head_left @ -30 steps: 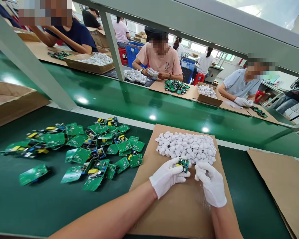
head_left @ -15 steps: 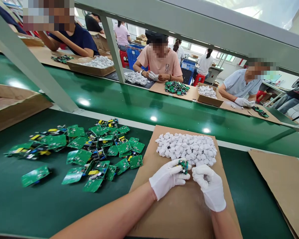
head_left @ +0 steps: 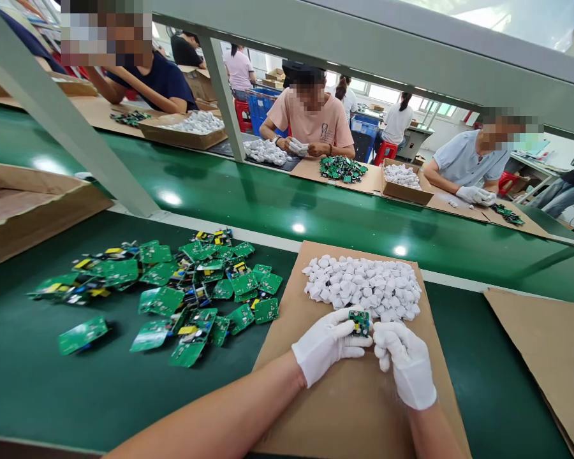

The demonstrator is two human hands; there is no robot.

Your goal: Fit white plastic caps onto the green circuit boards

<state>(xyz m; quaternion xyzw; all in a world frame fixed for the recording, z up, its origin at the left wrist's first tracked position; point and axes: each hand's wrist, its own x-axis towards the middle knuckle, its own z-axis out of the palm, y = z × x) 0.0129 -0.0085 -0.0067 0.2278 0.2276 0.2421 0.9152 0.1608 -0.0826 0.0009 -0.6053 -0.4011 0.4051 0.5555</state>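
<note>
In a white glove, my left hand (head_left: 329, 339) is closed on a small green circuit board (head_left: 359, 323), its component side towards me. My right hand (head_left: 405, 358), also gloved, is close by the board's right edge with fingers curled and pinched; what they hold, if anything, is too small to make out. Both hands are above a cardboard sheet (head_left: 349, 408). Just beyond them lies a pile of small white pieces (head_left: 363, 285). To the left, many green circuit boards (head_left: 191, 293) with yellow and blue components are heaped on the green bench.
A cardboard box (head_left: 38, 210) stands at the left, and another cardboard sheet (head_left: 550, 357) lies at the right. Past the green conveyor surface (head_left: 249, 197), several people sit handling similar parts. A slanted metal post (head_left: 76, 115) and an overhead beam (head_left: 363, 51) frame the bench.
The circuit board in my left hand has turned to show more of its face. Both hands stay close together. The whole view has shifted slightly, so things appear further right.
</note>
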